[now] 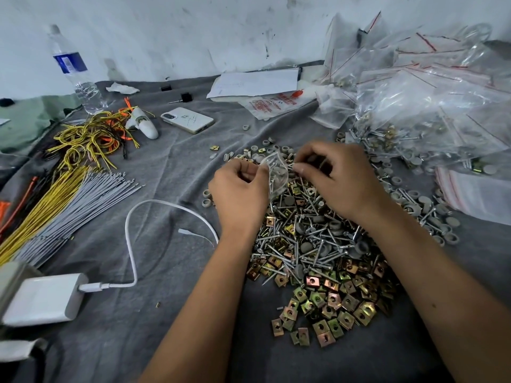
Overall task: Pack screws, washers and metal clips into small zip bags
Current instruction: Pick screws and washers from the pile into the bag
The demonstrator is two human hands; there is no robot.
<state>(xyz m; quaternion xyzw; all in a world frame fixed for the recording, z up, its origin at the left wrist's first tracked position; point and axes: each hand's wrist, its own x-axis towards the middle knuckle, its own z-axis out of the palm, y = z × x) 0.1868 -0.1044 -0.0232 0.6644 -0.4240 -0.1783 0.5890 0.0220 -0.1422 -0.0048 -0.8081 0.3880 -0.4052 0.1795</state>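
While both arms reach in over it, grey wrinkled cloth (171,172) covers the counter. Far right: heap of clear zip bags with red seal strips (431,87), many already filled with hardware. Centre-right: mixed pile of silver screws (304,239), with brass-coloured square metal clips (331,302) spread along its near edge and grey round washers (439,217) scattered off to the right. Left side: bundle of grey and yellow wires (63,205), white charger block with white cable (44,298) near the front-left edge, clear plastic water bottle with blue label (73,70) at the back, white phone lying face down (188,120). Small clear zip bag (276,172) sits above the far end of the pile, between the hands, screws visible inside. Left hand (239,189) pinches the bag's left edge, fingers curled. Right hand (340,178) pinches the bag's right side at its mouth, fingers curled round it.
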